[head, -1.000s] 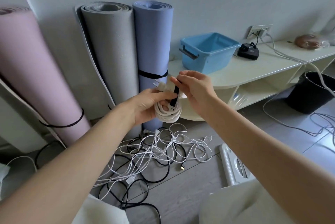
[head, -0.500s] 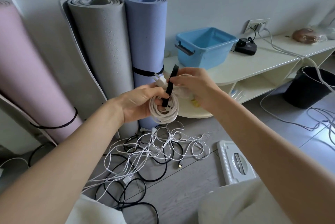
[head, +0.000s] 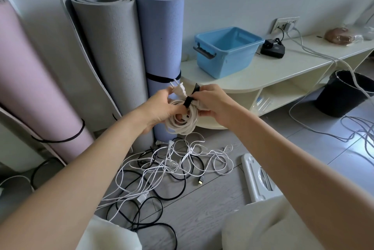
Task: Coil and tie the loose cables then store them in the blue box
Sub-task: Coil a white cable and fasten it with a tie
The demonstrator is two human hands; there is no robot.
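A coiled cream power cable point(head: 182, 124) hangs between both hands, its two-pin plug point(head: 178, 88) sticking up at the top. My left hand point(head: 162, 108) grips the coil's left side with fingers through the loop. My right hand point(head: 212, 104) pinches a black strap point(head: 189, 101) that crosses over the top of the coil, its free end poking up by my fingers. Loose white and black cables point(head: 162, 168) lie tangled on the floor below. The blue box point(head: 226, 51) stands open on the cream shelf unit point(head: 263, 71), with nothing visible inside.
Rolled mats lean on the wall: pink point(head: 30, 87), grey point(head: 109, 51), purple-blue point(head: 162, 37). A black charger point(head: 273, 48) sits by the wall socket point(head: 286, 24). A black bin point(head: 346, 91) stands right, with more grey cables on the floor beside it. A white scale point(head: 261, 179) lies near my knee.
The black strap, held upright over the coil before, now lies wrapped across the coil's top. Both hands and the coil have stayed close together in front of the shelf.
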